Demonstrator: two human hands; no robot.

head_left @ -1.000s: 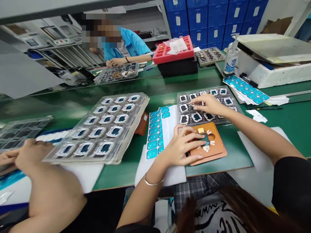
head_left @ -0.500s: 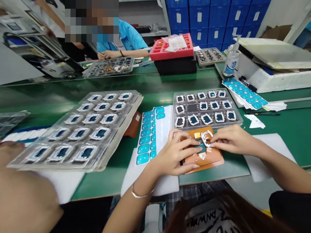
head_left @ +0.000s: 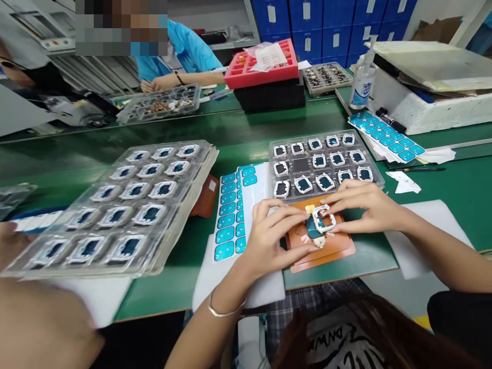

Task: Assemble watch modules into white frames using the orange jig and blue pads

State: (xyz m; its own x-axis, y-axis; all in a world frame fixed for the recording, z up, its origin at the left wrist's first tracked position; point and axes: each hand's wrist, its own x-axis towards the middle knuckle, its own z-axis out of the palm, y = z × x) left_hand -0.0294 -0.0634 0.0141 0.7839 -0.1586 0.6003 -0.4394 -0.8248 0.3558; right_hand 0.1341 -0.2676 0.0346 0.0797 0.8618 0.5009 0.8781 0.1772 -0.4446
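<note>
A white ring-shaped frame (head_left: 333, 223) is pinched between the thumb and fingers of my right hand (head_left: 359, 206), above an orange-brown pad (head_left: 340, 252). My left hand (head_left: 279, 228) grips a small teal plate (head_left: 313, 227) by its edges, fingertips at the top and thumb at the bottom. The frame overlaps the plate's right side. A small yellow piece (head_left: 309, 209) lies by my left fingertips, and white scraps (head_left: 319, 242) are near my left thumb. Just behind the pad stands a clear tray (head_left: 300, 165) of similar white frames with dark centres.
Stacked clear trays (head_left: 154, 245) of frames stand at the left, beside sheets of teal stickers (head_left: 224, 221). Another person's blurred arm (head_left: 42, 320) is at lower left. A red tray (head_left: 261, 69), a pump bottle (head_left: 362, 84) and a white foam box (head_left: 430, 115) stand farther back.
My right hand has shifted its hold and brought the white frame slightly left over the teal plate. My left fingers have drawn back from the plate's surface to its edges.
</note>
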